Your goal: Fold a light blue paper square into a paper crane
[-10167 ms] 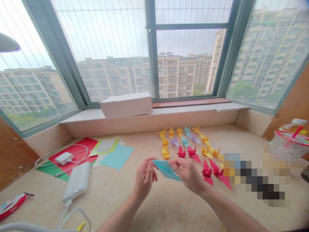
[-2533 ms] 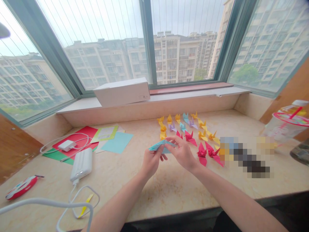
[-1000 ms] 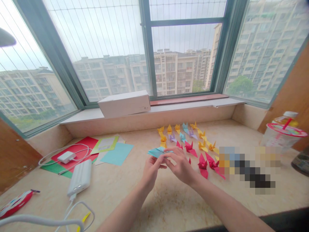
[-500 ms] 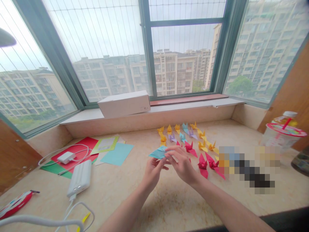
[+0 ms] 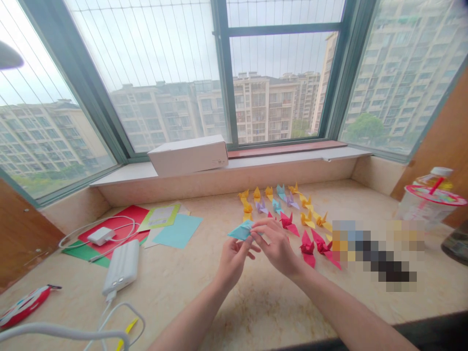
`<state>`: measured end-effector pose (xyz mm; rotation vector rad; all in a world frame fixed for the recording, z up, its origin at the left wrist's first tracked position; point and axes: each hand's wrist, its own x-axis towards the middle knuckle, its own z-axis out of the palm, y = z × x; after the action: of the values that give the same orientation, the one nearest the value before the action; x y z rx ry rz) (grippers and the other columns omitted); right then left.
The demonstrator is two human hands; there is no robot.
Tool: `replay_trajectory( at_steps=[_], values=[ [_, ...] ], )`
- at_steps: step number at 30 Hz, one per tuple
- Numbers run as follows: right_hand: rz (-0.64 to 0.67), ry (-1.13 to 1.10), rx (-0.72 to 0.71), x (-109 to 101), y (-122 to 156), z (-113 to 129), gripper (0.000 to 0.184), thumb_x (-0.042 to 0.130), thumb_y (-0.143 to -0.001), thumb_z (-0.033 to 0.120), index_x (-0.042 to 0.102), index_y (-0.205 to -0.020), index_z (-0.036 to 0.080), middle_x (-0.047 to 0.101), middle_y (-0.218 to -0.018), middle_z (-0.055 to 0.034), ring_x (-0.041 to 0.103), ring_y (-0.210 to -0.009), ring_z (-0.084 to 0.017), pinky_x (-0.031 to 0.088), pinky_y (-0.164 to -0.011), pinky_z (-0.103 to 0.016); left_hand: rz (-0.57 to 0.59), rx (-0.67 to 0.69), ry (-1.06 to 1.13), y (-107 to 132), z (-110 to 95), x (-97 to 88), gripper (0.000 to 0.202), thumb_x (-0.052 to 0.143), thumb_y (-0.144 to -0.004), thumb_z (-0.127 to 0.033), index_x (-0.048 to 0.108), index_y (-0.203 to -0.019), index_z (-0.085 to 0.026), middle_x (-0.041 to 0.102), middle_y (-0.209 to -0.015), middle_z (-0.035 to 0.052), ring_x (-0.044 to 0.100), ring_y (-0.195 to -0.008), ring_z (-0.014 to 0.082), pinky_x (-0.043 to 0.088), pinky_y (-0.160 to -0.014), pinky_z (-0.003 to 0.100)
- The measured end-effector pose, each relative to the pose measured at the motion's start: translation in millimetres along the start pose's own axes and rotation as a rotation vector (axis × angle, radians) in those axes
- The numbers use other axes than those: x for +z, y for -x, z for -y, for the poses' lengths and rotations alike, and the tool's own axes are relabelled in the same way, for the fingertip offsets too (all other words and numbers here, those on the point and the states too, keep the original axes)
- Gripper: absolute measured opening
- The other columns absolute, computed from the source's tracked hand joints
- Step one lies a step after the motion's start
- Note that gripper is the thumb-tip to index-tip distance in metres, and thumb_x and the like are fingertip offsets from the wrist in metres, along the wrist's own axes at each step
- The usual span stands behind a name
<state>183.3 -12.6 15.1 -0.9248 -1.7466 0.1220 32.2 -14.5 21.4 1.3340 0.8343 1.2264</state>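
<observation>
A folded light-blue origami paper (image 5: 240, 231) is held up off the counter between both hands. My left hand (image 5: 234, 258) pinches it from below, thumb along its near side. From the right, my right hand (image 5: 275, 243) closes its fingertips on the paper's right end and hides part of it. Just beyond the hands stand several folded paper cranes: a red crane (image 5: 288, 224), a yellow crane (image 5: 247, 209), a light-blue crane (image 5: 277, 206) and a purple crane (image 5: 261, 206) among them. Another red crane (image 5: 307, 248) lies right of my right hand.
Flat blue paper (image 5: 179, 232) and red paper (image 5: 124, 222) lie at the left, with a white charger (image 5: 101, 236) and a power bank (image 5: 121, 265) with cables. A white box (image 5: 188, 155) rests on the sill. At the right stands a lidded plastic cup (image 5: 420, 209).
Both hands keep their grip on the blue paper, which has shifted very slightly to the right in view. The cranes stay where they were.
</observation>
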Motion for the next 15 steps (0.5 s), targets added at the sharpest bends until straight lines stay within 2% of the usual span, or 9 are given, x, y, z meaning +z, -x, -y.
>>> replay_trajectory(
  at_steps=[4, 9, 12, 15],
  values=[
    [-0.019, -0.027, -0.003, 0.0, -0.7, -1.7, 0.011, 0.059, -0.093, 0.026, 0.069, -0.091, 0.023, 0.069, -0.097, -0.0063, 0.062, -0.098, -0.023, 0.049, -0.088, -0.041, 0.053, -0.014, 0.025, 2.7, -2.8, 0.5, 0.047, 0.067, -0.08, -0.051, 0.064, -0.105, -0.011, 0.073, -0.086, 0.0113, 0.072, -0.062, 0.022, 0.051, -0.05, 0.026],
    [-0.066, -0.06, 0.02, -0.1, -1.6, -1.0, 0.011, 0.062, -0.091, 0.026, 0.068, -0.1, 0.024, 0.07, -0.096, -0.0061, 0.063, -0.096, -0.023, 0.052, -0.086, -0.041, 0.076, -0.019, 0.035, 2.4, -1.6, 0.0, 0.05, 0.066, -0.081, -0.052, 0.063, -0.11, -0.011, 0.072, -0.095, 0.0136, 0.071, -0.056, 0.0207, 0.048, -0.045, 0.025],
    [-0.056, -0.049, 0.018, 0.3, -1.4, -0.3, 0.014, 0.062, -0.091, 0.025, 0.069, -0.103, 0.024, 0.07, -0.097, -0.0064, 0.063, -0.096, -0.023, 0.052, -0.087, -0.041, 0.061, -0.021, 0.025, 1.0, 0.3, -0.9, 0.05, 0.065, -0.081, -0.054, 0.065, -0.106, -0.011, 0.073, -0.093, 0.0135, 0.07, -0.054, 0.0198, 0.047, -0.045, 0.024],
    [-0.042, -0.021, 0.0, 0.6, -1.0, 0.8, 0.017, 0.061, -0.091, 0.025, 0.07, -0.105, 0.025, 0.071, -0.098, -0.0066, 0.064, -0.095, -0.023, 0.051, -0.087, -0.041, 0.019, -0.021, 0.006, -0.1, 1.6, -2.2, 0.048, 0.065, -0.081, -0.055, 0.067, -0.101, -0.011, 0.073, -0.08, 0.0107, 0.069, -0.052, 0.02, 0.047, -0.044, 0.024]
  ],
)
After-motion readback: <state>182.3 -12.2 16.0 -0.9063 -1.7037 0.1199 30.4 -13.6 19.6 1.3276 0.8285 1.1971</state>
